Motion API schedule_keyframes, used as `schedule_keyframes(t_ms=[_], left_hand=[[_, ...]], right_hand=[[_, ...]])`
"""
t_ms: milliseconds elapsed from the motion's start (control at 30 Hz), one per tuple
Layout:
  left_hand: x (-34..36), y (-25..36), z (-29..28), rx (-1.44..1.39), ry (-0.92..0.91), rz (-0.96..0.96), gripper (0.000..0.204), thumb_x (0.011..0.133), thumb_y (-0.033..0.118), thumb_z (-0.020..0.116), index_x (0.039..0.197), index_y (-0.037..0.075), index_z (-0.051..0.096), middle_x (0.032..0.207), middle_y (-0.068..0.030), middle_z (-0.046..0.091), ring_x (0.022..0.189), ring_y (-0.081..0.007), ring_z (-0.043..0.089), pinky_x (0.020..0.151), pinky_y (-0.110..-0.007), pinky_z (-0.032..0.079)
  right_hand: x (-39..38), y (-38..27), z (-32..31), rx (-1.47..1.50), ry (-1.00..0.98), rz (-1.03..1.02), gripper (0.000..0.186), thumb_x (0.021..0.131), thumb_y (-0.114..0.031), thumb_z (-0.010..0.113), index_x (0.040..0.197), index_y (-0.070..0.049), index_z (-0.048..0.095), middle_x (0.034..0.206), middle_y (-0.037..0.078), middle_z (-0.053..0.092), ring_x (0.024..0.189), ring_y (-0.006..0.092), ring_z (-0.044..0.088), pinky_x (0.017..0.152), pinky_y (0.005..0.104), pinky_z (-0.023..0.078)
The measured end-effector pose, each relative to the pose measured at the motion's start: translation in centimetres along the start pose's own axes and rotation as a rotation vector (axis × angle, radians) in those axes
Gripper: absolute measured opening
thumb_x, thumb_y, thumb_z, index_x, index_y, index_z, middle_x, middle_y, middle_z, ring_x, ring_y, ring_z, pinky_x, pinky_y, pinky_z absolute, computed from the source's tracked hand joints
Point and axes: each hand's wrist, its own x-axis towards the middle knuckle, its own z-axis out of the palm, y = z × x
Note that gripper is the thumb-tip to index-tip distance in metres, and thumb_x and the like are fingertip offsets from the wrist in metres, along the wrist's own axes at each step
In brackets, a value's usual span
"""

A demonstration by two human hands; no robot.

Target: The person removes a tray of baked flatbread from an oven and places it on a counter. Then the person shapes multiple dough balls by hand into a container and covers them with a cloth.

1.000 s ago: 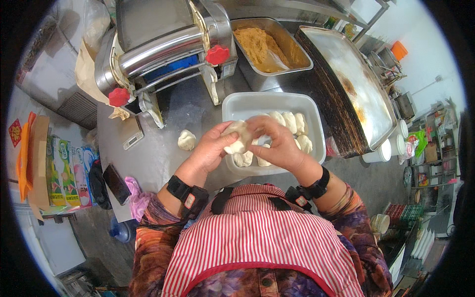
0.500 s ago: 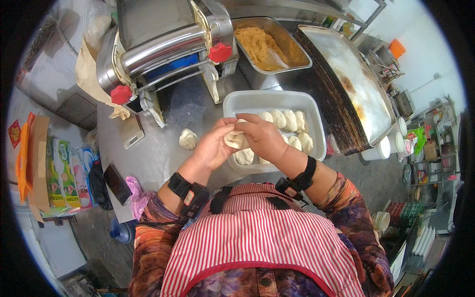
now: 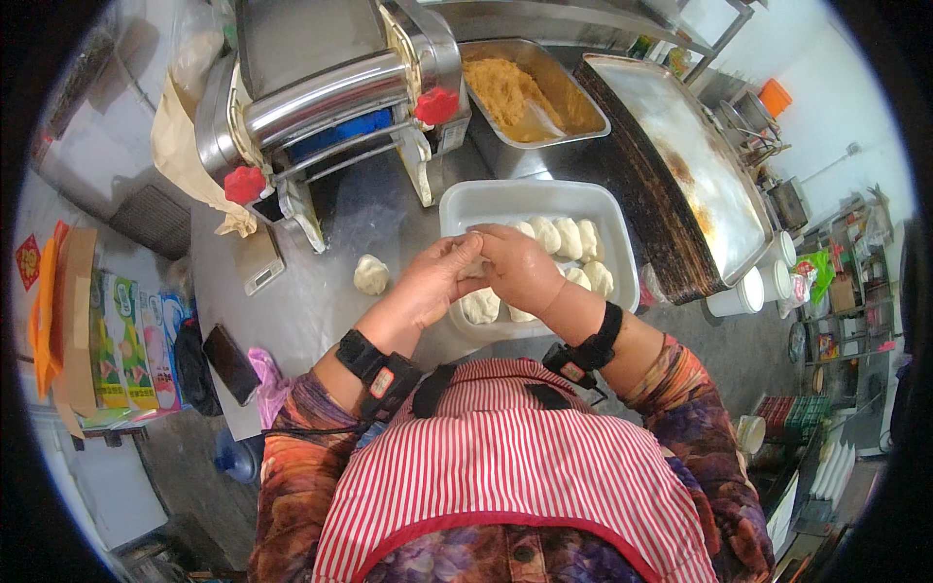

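Observation:
My left hand (image 3: 428, 287) and my right hand (image 3: 523, 267) meet over the left part of a white plastic tray (image 3: 630, 243). Their fingers close together round a piece of dough (image 3: 473, 269), most of which they cover. Inside the tray, pale rounded dough pieces (image 3: 570, 239) lie in rows, some partly behind my right hand. Another dough lump (image 3: 480, 306) rests in the tray just below my fingers. To the left of my left hand, a single dough ball (image 3: 370, 275) sits directly on the metal table (image 3: 330, 321).
A dough roller machine (image 3: 326, 102) with red knobs stands at the back left. Behind the tray is a metal pan (image 3: 607, 128) of yellow-brown filling. Stacked baking sheets (image 3: 714, 165) flank it on the right. A small scale (image 3: 260, 267) and a phone (image 3: 230, 361) lie on the left.
My fingers have closed further over the dough, which showed its pale round face before and is now mostly hidden. The tray and the other dough pieces have stayed put.

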Motion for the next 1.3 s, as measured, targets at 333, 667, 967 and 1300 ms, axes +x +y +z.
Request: schedule_keyframes(t_ms=[333,667,967,1300], left_hand=[[0.5,-0.1,-0.1,0.238,0.178,0.092,0.035,0.089,0.005,0.050,0.124,0.005,0.046,0.111,-0.0079,0.059,0.095,-0.0219,0.063,0.073,-0.032,0.058],[0.9,-0.3,0.8,0.080,0.255,0.022,0.036,0.091,0.009,0.043,0.126,0.003,0.038,0.120,-0.0123,0.053,0.107,-0.0260,0.058,0.090,-0.041,0.051],[1.5,-0.9,-0.6,-0.141,-0.066,-0.049,0.034,0.097,0.024,0.045,0.123,0.002,0.044,0.120,-0.0131,0.055,0.109,-0.0290,0.057,0.093,-0.041,0.048],[3.6,-1.1,0.5,0.210,0.167,-0.022,0.043,0.095,0.020,0.051,0.131,0.001,0.037,0.113,-0.0113,0.057,0.099,-0.0224,0.062,0.081,-0.032,0.055]], right_hand=[[-0.6,-0.6,0.3,0.469,0.031,0.190,0.055,0.090,-0.012,0.056,0.140,-0.008,0.035,0.136,0.017,0.045,0.124,0.0249,0.045,0.099,0.0337,0.039],[0.9,0.4,0.8,0.056,0.224,-0.092,0.041,0.079,-0.010,0.060,0.120,-0.008,0.055,0.113,0.018,0.058,0.099,0.0365,0.059,0.083,0.0404,0.049],[1.4,2.9,-0.2,-0.037,0.132,0.038,0.037,0.079,-0.008,0.055,0.116,-0.008,0.057,0.105,0.017,0.060,0.089,0.0380,0.060,0.079,0.0412,0.050],[0.2,3.1,-1.7,0.548,0.028,-0.011,0.059,0.080,0.000,0.053,0.137,-0.003,0.036,0.133,0.016,0.046,0.124,0.0266,0.043,0.101,0.0357,0.037]])
